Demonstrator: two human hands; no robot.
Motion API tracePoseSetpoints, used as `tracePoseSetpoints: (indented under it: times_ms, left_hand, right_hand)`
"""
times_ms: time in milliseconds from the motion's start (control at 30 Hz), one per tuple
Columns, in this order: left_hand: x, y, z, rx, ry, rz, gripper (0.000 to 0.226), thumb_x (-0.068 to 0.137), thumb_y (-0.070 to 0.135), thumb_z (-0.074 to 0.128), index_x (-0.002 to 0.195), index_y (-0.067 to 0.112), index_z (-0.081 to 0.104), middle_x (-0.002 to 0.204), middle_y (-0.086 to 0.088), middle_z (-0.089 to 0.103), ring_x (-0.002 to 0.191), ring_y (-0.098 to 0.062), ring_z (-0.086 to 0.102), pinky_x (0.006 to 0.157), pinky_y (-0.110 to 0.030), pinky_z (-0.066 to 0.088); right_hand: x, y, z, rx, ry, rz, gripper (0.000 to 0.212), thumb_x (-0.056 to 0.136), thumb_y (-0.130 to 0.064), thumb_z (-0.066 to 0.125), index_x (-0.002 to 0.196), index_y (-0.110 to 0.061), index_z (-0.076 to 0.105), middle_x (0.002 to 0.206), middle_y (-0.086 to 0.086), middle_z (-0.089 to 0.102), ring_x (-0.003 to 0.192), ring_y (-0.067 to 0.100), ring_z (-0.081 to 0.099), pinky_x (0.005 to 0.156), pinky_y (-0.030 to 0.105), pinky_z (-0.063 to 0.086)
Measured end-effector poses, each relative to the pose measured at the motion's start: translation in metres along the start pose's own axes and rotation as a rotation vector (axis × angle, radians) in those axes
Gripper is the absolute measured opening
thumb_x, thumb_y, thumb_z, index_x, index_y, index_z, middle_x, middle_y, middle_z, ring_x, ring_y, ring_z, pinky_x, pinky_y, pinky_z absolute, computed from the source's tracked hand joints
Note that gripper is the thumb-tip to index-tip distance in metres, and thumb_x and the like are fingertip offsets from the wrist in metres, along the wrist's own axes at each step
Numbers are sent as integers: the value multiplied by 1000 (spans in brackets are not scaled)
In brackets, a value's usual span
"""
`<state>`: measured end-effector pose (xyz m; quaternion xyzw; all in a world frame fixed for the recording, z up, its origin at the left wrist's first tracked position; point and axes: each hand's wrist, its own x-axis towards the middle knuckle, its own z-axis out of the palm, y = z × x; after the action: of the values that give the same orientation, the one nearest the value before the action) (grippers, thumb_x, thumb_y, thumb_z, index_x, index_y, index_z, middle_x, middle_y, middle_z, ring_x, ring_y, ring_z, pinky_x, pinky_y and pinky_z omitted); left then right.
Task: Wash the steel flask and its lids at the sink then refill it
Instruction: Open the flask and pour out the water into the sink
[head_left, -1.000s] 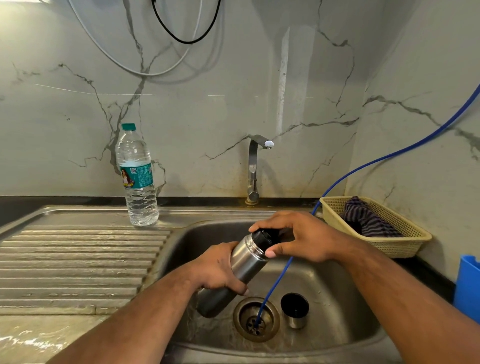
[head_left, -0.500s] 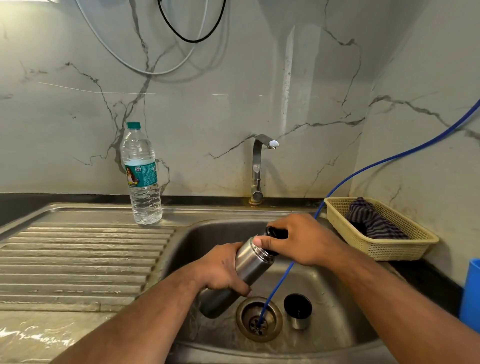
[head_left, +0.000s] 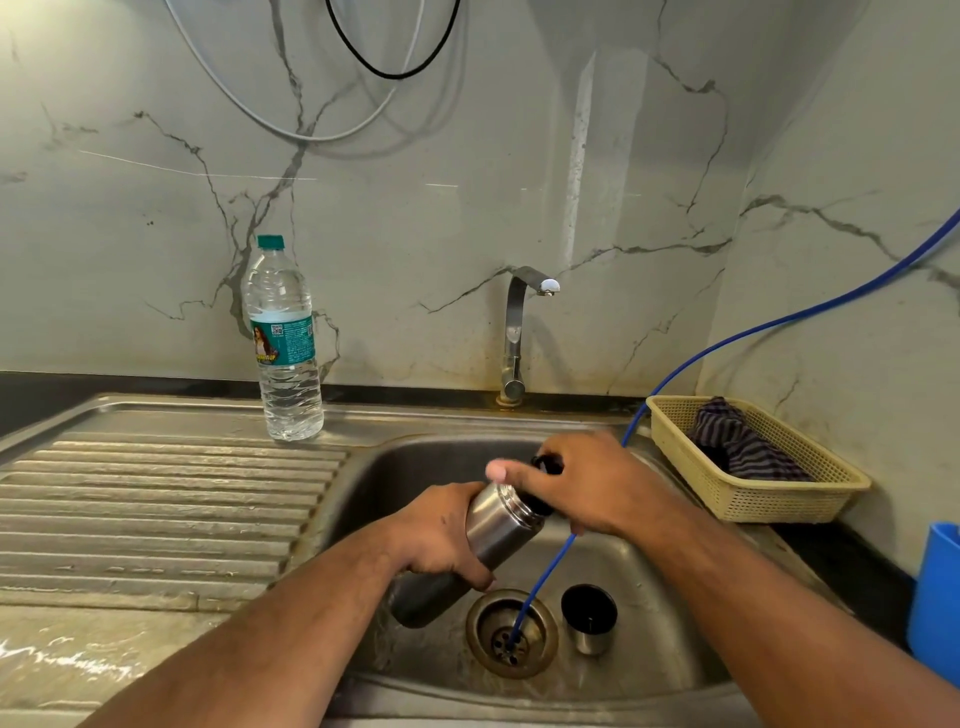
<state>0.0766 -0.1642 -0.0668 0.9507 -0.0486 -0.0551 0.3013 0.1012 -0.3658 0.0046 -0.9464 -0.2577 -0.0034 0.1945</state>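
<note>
Left hand grips the flask round its middle, tilted over the sink with its neck up and to the right. Right hand, blurred, curls over the black lid at the flask's mouth. A blue tube passes under that hand into the drain, just beside the cup lid standing mouth up. A bottle stands left of the tap; a basket holding a cloth sits right.

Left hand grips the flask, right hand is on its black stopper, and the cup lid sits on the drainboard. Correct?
No: the head view shows the cup lid standing inside the sink basin, beside the drain. The rest holds.
</note>
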Motion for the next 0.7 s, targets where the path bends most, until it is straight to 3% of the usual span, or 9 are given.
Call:
tracePoseSetpoints:
  times_ms: [33,100,233,333,433,500,567,633,700]
  left_hand:
    - [0,1,0,9,-4,1,77,62,30,94,124,38,50,116,12,61,109,-12,60,102,-39,53]
    - [1,1,1,11,1,6,76,62,31,94,124,39,50,115,12,62,109,-12,61,102,-39,53]
    - [4,2,-1,-24,43,27,80,59,35,94,126,41,52,116,15,62,108,-9,60,100,-37,53]
    - [4,1,-2,-27,64,29,81,58,36,94,126,42,51,114,14,62,105,-8,60,99,-36,54]
    - [3,1,-1,-11,75,25,81,59,33,94,128,38,51,115,14,61,105,-8,60,98,-35,54]
    - [2,0,-1,3,73,19,80,60,31,94,128,36,52,115,13,62,106,-9,60,98,-35,53]
    - [2,0,-1,10,67,11,79,61,29,94,127,35,52,115,12,62,107,-10,60,100,-36,53]
    - [2,0,0,12,74,4,80,61,28,95,128,35,52,115,12,62,107,-11,60,101,-36,53]
    - [2,1,0,6,81,5,81,61,28,95,130,36,52,116,12,61,108,-11,60,100,-35,53]
  right_hand:
    - [1,-3,4,-44,4,14,70,75,-90,52,93,-24,66,85,-6,69,74,11,67,68,28,58]
    - [2,-3,3,-68,37,-41,55,83,-78,59,90,-24,67,82,-4,68,74,9,64,64,25,53]
    - [2,11,-13,29,32,-267,38,88,-58,71,117,-34,69,106,-14,68,95,5,61,79,24,54]
    - [6,23,-17,75,-49,-399,42,86,-40,79,126,-44,65,119,-20,67,109,1,59,90,25,53]
    - [7,32,-19,180,-106,-416,54,83,-27,84,129,-47,66,125,-23,66,117,-5,58,97,20,52]
    - [5,29,-18,194,-97,-370,64,80,-39,86,137,-52,58,133,-21,64,121,-3,57,104,26,51]
    - [2,21,-14,154,-90,-260,79,75,-67,78,147,-51,47,141,-14,60,125,5,57,107,32,49]
    - [1,13,-6,102,-91,-117,86,71,-84,62,143,-41,53,133,-8,66,114,12,65,93,29,54]
    - [2,8,2,62,-60,-43,67,76,-84,59,116,-30,64,99,-7,72,84,10,69,68,24,56]
